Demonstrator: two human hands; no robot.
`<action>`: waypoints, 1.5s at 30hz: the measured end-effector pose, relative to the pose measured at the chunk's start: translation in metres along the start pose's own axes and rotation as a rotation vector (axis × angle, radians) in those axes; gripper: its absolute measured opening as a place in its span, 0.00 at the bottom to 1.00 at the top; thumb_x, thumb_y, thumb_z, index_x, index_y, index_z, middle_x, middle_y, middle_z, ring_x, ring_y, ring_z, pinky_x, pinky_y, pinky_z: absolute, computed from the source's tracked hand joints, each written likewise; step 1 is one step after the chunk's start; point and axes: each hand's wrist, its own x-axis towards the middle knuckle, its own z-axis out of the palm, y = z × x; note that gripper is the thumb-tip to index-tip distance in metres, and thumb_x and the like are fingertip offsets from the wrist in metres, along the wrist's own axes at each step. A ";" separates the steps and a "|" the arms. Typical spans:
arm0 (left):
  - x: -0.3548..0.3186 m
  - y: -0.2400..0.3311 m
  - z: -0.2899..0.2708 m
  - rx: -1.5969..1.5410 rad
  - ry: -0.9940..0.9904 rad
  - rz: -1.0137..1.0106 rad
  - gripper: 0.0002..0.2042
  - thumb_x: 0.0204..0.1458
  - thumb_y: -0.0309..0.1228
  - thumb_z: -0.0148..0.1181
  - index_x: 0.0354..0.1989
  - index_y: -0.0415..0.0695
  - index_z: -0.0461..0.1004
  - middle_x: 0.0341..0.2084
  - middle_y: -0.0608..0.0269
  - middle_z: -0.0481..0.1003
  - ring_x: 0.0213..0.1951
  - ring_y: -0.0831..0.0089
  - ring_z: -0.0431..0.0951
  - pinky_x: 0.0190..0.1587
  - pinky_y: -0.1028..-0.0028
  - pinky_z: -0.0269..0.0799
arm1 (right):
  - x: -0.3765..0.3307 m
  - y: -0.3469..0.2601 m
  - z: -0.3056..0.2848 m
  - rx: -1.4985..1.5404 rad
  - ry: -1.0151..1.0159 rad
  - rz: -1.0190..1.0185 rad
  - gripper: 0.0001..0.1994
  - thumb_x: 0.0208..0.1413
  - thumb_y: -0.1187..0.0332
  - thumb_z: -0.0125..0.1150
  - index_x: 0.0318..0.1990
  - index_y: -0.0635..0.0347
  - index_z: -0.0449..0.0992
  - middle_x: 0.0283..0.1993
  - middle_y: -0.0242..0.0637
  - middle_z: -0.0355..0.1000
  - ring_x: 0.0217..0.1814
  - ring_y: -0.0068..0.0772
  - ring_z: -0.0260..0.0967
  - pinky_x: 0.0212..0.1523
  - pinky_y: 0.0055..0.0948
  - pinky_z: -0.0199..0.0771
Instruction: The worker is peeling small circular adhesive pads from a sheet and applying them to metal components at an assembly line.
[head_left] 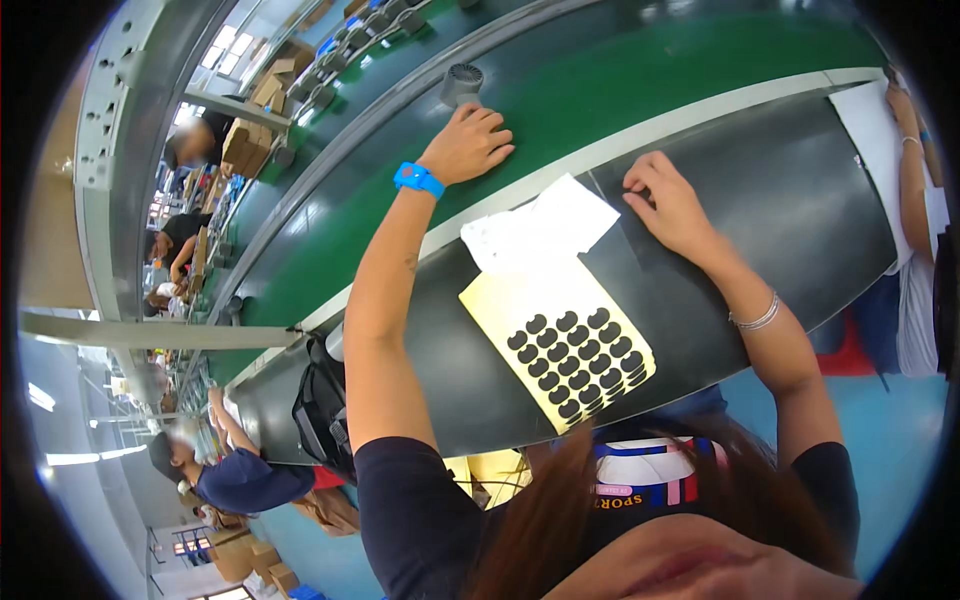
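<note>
My left hand (467,146), a blue band at its wrist, reaches over the green conveyor belt (640,85). Its fingers curl over the handle end of a grey handheld fan (463,84) with a round slotted head; the hand covers most of that handle. Loosely bent and apart, the fingers of my right hand (672,204) hold nothing above the black work surface (740,150). Between my arms lies a yellow sheet (495,300) with rows of black rounded stickers (580,352). White papers (545,225) rest against its far edge.
A black bag (322,410) sits left of my left arm. A pale rail (690,112) separates work surface and belt. At the right edge, another person's arm (910,190) is beside a white sheet (865,130). A metal post (125,160) stands left; people work beyond it.
</note>
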 end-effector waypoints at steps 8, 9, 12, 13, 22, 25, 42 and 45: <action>-0.006 0.030 -0.002 -0.342 0.204 -0.318 0.19 0.55 0.36 0.56 0.54 0.45 0.67 0.58 0.49 0.62 0.57 0.51 0.64 0.59 0.58 0.60 | 0.004 0.000 -0.004 -0.023 -0.003 0.006 0.06 0.50 0.78 0.60 0.35 0.63 0.70 0.41 0.35 0.64 0.39 0.29 0.70 0.36 0.25 0.70; -0.004 0.042 -0.014 -0.345 0.215 -0.323 0.19 0.55 0.36 0.56 0.54 0.45 0.67 0.58 0.49 0.62 0.57 0.51 0.64 0.59 0.58 0.60 | 0.004 0.001 -0.005 -0.029 -0.012 0.011 0.07 0.51 0.78 0.60 0.37 0.63 0.70 0.41 0.35 0.65 0.39 0.28 0.70 0.36 0.25 0.71; 0.003 0.090 -0.085 -0.453 0.750 -0.366 0.15 0.51 0.29 0.60 0.48 0.43 0.73 0.49 0.50 0.71 0.49 0.53 0.71 0.52 0.64 0.66 | 0.005 -0.012 -0.012 0.014 -0.020 0.070 0.09 0.51 0.78 0.60 0.41 0.62 0.71 0.44 0.35 0.67 0.41 0.27 0.70 0.38 0.25 0.70; 0.000 0.108 -0.117 -0.465 0.876 -0.367 0.14 0.51 0.28 0.61 0.47 0.41 0.73 0.46 0.51 0.72 0.48 0.56 0.72 0.51 0.66 0.67 | 0.007 -0.019 -0.018 0.069 -0.011 0.135 0.11 0.52 0.78 0.60 0.43 0.62 0.72 0.45 0.34 0.68 0.42 0.25 0.70 0.39 0.24 0.70; -0.117 0.241 -0.304 -0.761 1.345 0.178 0.15 0.52 0.32 0.60 0.49 0.53 0.76 0.40 0.69 0.72 0.44 0.79 0.70 0.48 0.75 0.59 | -0.039 -0.190 -0.124 0.135 0.544 -0.771 0.26 0.54 0.63 0.48 0.56 0.76 0.63 0.54 0.62 0.65 0.57 0.49 0.65 0.54 0.44 0.64; -0.094 0.245 -0.308 -0.858 1.318 0.166 0.13 0.52 0.32 0.60 0.48 0.55 0.76 0.39 0.71 0.71 0.44 0.79 0.68 0.48 0.75 0.59 | -0.066 -0.170 -0.171 0.123 0.559 -0.823 0.25 0.54 0.64 0.49 0.56 0.75 0.63 0.54 0.61 0.65 0.57 0.48 0.65 0.54 0.44 0.63; -0.086 0.269 -0.348 -1.339 1.109 0.284 0.11 0.55 0.32 0.57 0.40 0.69 0.80 0.35 0.81 0.65 0.41 0.77 0.61 0.46 0.75 0.61 | -0.077 -0.267 -0.198 -0.019 0.683 -1.290 0.20 0.56 0.66 0.50 0.54 0.67 0.67 0.57 0.52 0.65 0.59 0.43 0.61 0.57 0.42 0.60; -0.075 0.261 -0.342 -1.382 1.078 0.328 0.11 0.56 0.32 0.57 0.39 0.69 0.80 0.36 0.83 0.65 0.40 0.77 0.61 0.45 0.76 0.61 | -0.066 -0.274 -0.197 -0.051 0.683 -1.300 0.19 0.56 0.66 0.50 0.54 0.66 0.68 0.57 0.50 0.65 0.59 0.43 0.61 0.57 0.41 0.59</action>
